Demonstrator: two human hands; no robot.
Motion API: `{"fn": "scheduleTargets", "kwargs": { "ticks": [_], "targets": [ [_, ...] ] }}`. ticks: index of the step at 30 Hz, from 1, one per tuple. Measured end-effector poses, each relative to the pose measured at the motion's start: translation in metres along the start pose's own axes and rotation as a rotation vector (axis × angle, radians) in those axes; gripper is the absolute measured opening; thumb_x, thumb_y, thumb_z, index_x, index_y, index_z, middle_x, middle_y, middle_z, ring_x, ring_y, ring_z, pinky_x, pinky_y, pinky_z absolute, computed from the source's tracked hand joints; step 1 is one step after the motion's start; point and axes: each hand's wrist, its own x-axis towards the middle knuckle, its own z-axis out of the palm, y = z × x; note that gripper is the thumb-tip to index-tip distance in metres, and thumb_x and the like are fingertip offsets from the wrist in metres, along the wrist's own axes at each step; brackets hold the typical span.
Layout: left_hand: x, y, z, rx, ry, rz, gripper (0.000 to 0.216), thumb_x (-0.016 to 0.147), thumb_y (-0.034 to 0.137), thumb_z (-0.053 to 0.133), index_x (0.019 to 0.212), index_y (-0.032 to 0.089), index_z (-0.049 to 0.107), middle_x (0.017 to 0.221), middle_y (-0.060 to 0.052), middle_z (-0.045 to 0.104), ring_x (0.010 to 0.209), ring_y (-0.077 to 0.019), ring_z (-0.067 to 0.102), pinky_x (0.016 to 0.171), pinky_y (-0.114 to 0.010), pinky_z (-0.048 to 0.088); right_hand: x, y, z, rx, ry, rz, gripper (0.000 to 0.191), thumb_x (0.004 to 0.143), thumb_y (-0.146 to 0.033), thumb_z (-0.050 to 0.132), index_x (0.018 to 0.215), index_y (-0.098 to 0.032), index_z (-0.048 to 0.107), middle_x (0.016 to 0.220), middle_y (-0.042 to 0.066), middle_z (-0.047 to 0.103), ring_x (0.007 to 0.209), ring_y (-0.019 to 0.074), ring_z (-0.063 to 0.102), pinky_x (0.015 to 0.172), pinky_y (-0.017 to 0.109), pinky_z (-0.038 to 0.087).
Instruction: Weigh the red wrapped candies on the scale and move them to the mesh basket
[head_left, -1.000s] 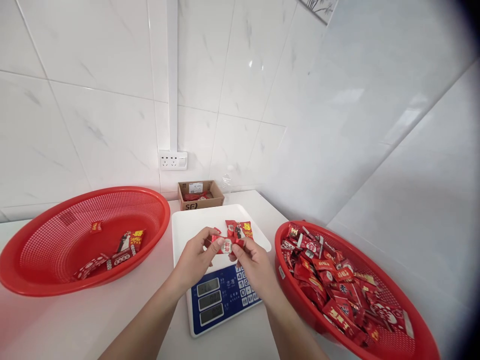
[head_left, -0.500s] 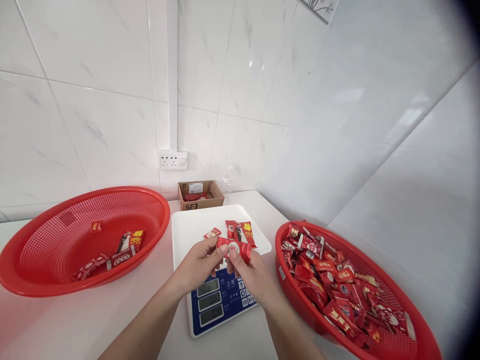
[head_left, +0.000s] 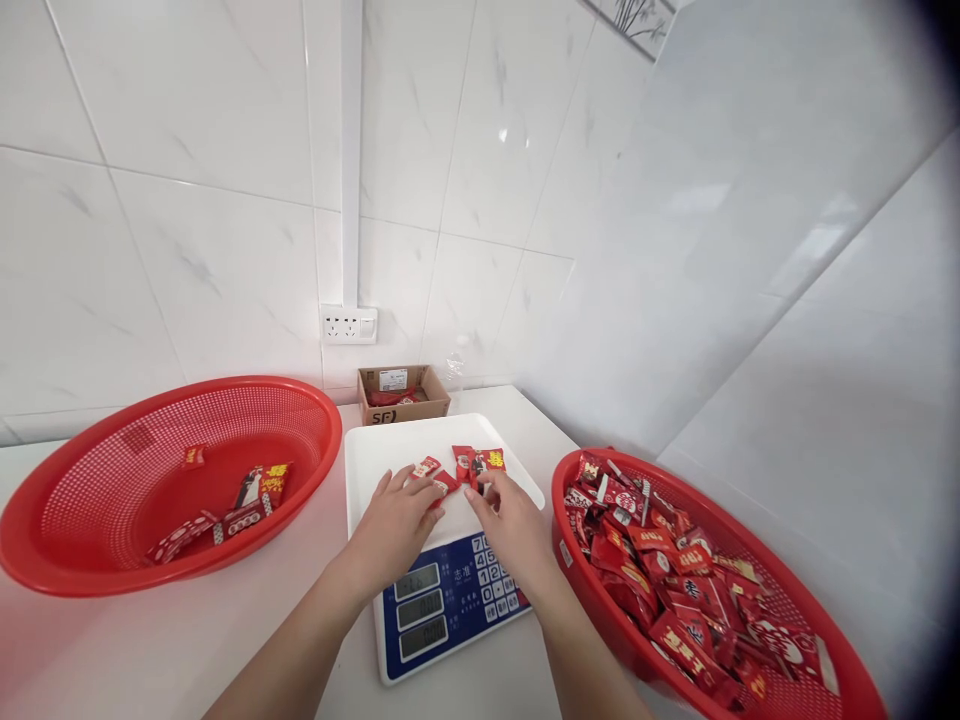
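Observation:
A white digital scale (head_left: 375,450) with a blue keypad panel lies before me on the table. On its pan are a small red-and-white wrapped candy (head_left: 426,466), a red candy packet (head_left: 445,484) and a red packet with yellow characters and a printed couple (head_left: 491,460). My left hand (head_left: 399,520) rests over the pan's front edge, fingers spread, their tips at the middle red packet. Opposite it, my right hand (head_left: 514,515) has thumb and forefinger apart at the near edge of the couple packet, partly covering it.
On the left stands a red perforated basket (head_left: 82,500) with several candies in it. A fuller red basket (head_left: 847,660) heaped with wrapped candies is at the right. Behind the scale are a cardboard box (head_left: 409,410) and a clear plastic bottle (head_left: 454,370), near the tiled wall.
The red packet pinched between both hands is now down on the scale pan beside the others. My hands have released it and moved apart, the left one leftward.

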Motion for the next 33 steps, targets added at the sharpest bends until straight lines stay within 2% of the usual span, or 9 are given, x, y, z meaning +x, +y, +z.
{"fn": "scheduleTargets", "kwargs": {
  "ticks": [3,6,13,16,19,22,26,33],
  "targets": [
    [-0.001,0.001,0.001,0.051,-0.052,-0.014,0.03,0.094,0.027,0.051,0.119,0.025,0.066,0.13,-0.008,0.066,0.137,-0.0357,0.043,0.113,-0.063,0.026,0.004,0.003,0.003,-0.094,0.025,-0.089,0.035,0.093,-0.03,0.049,0.123,-0.021,0.064,0.128,0.012,0.066,0.12,0.0298,0.057,0.098,0.045,0.042],
    [-0.001,0.004,-0.003,0.079,-0.095,-0.02,0.031,0.094,0.027,0.052,0.121,0.024,0.065,0.134,-0.009,0.064,0.137,-0.0356,0.043,0.113,-0.063,0.026,0.006,0.009,0.006,-0.172,-0.014,-0.134,0.036,0.092,-0.027,0.052,0.126,-0.022,0.065,0.142,0.011,0.057,0.134,0.0316,0.046,0.107,0.048,0.037],
    [-0.001,0.012,-0.008,0.081,-0.146,-0.029,0.031,0.094,0.028,0.051,0.122,0.026,0.064,0.131,-0.009,0.065,0.135,-0.0326,0.047,0.113,-0.061,0.028,0.012,0.029,0.0,-0.315,-0.034,-0.079,0.037,0.093,-0.03,0.05,0.124,-0.021,0.068,0.137,0.015,0.06,0.125,0.036,0.053,0.098,0.052,0.044],
    [-0.001,0.011,-0.004,0.078,-0.153,-0.044,0.036,0.094,0.03,0.052,0.128,0.025,0.06,0.145,-0.012,0.054,0.142,-0.0344,0.037,0.114,-0.061,0.028,0.017,0.028,-0.002,-0.348,-0.035,-0.072,0.035,0.094,-0.033,0.051,0.122,-0.023,0.069,0.136,0.015,0.06,0.121,0.0365,0.054,0.096,0.054,0.044],
    [-0.001,0.009,-0.001,0.084,-0.157,-0.056,0.041,0.093,0.03,0.053,0.133,0.024,0.056,0.154,-0.016,0.041,0.145,-0.0367,0.03,0.113,-0.063,0.026,0.021,0.02,0.002,-0.344,-0.064,-0.102,0.037,0.095,-0.036,0.051,0.126,-0.025,0.067,0.142,0.014,0.056,0.13,0.037,0.047,0.101,0.057,0.038],
    [-0.002,0.008,-0.001,0.08,-0.177,-0.032,0.04,0.092,0.03,0.054,0.132,0.025,0.056,0.147,-0.014,0.051,0.142,-0.0348,0.036,0.113,-0.063,0.026,0.024,0.012,0.01,-0.31,-0.128,-0.141,0.038,0.098,-0.031,0.045,0.132,-0.026,0.062,0.144,0.009,0.056,0.139,0.0355,0.039,0.109,0.063,0.027],
    [-0.003,0.008,-0.003,0.064,-0.196,0.006,0.039,0.093,0.031,0.054,0.131,0.025,0.057,0.14,-0.012,0.058,0.137,-0.0325,0.044,0.113,-0.061,0.027,0.025,0.009,0.014,-0.259,-0.205,-0.184,0.04,0.1,-0.027,0.039,0.134,-0.027,0.06,0.142,0.003,0.059,0.141,0.0316,0.039,0.113,0.06,0.026],
    [-0.005,0.011,-0.005,0.045,-0.166,0.051,0.035,0.093,0.031,0.053,0.127,0.023,0.06,0.136,-0.012,0.061,0.126,-0.0316,0.056,0.104,-0.048,0.044,0.015,0.013,0.003,-0.231,-0.223,-0.137,0.045,0.096,-0.029,0.05,0.14,-0.019,0.055,0.152,0.016,0.044,0.144,0.0352,0.034,0.113,0.059,0.027]
  ]
}}
